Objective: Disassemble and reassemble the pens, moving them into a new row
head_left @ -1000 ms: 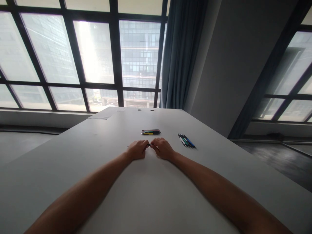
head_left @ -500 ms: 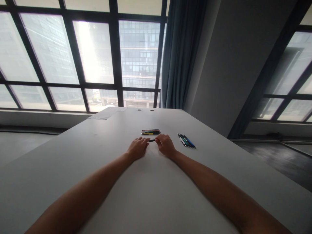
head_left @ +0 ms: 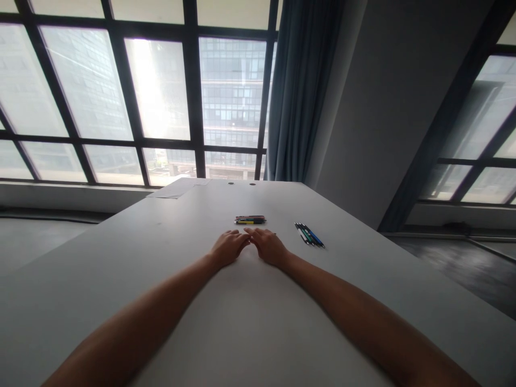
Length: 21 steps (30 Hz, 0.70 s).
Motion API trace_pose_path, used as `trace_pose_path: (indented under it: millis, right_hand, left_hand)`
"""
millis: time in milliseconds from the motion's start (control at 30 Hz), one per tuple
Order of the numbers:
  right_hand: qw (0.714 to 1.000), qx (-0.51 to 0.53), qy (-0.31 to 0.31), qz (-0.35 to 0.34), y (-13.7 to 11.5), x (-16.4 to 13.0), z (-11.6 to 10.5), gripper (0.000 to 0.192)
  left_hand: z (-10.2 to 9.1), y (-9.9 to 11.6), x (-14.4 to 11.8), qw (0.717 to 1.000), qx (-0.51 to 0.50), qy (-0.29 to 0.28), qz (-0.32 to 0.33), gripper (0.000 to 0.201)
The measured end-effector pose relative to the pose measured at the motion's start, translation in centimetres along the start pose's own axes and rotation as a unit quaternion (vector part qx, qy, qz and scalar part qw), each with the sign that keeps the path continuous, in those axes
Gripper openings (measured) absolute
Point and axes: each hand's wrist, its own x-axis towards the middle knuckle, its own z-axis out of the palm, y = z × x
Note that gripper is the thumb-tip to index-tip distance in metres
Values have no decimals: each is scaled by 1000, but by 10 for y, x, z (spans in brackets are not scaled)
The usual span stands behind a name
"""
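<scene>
My left hand [head_left: 229, 247] and my right hand [head_left: 266, 245] rest side by side on the white table [head_left: 258, 322], with their fingertips meeting in the middle. A thin dark pen [head_left: 274, 234] pokes out just past my right hand, and the rest of it is hidden under the fingers. Whether my left fingers grip its other end is hidden. A row of coloured pens [head_left: 250, 219] lies just beyond both hands. A second bunch of pens [head_left: 309, 234] lies to the right of my right hand.
Sheets of paper [head_left: 177, 188] lie at the table's far left corner, beside two small holes in the tabletop [head_left: 241, 184]. Large windows and a blue curtain [head_left: 298, 91] stand behind the table, with a grey wall to the right.
The pen showed between my hands half a second ago. My right hand has since slid left over it, so the fingertips of both hands meet again.
</scene>
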Motion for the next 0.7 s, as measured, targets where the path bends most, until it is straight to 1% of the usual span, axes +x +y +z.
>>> trace_pose_path:
  millis: [67, 133, 233, 267, 367, 433, 500, 567, 700]
  right_hand:
    - [1000, -24, -14, 10, 0, 1, -1, 43]
    - [998, -60, -20, 22, -1, 1, -4, 41]
    - [994, -100, -11, 50, -1, 1, -8, 23]
    - [992, -110, -7, 61, -1, 1, -9, 24]
    - [987, -134, -1, 92, 3, 0, -8, 47]
    - [983, -145, -1, 109, 6, -1, -7, 54]
    - [981, -152, -2, 118, 7, -2, -7, 55]
    - [981, -155, -2, 118, 8, -2, -7, 51]
    - [984, -150, 5, 99, 7, -3, -7, 45]
  left_hand:
    - [-1, 1, 0, 1000, 9, -1, -7, 29]
    - [-2, 2, 0, 1000, 15, 0, -28, 27]
    - [-6, 4, 0, 998, 7, -2, -55, 26]
    - [-7, 5, 0, 998, 1, -8, -57, 26]
    - [-9, 5, 0, 997, -8, -23, -73, 26]
    - [-10, 5, 0, 995, -5, -27, -100, 28]
    - [-9, 4, 0, 992, 0, -32, -125, 29]
    - [-8, 4, 0, 990, 5, -42, -138, 25]
    - [-5, 4, -1, 989, 9, -48, -141, 21]
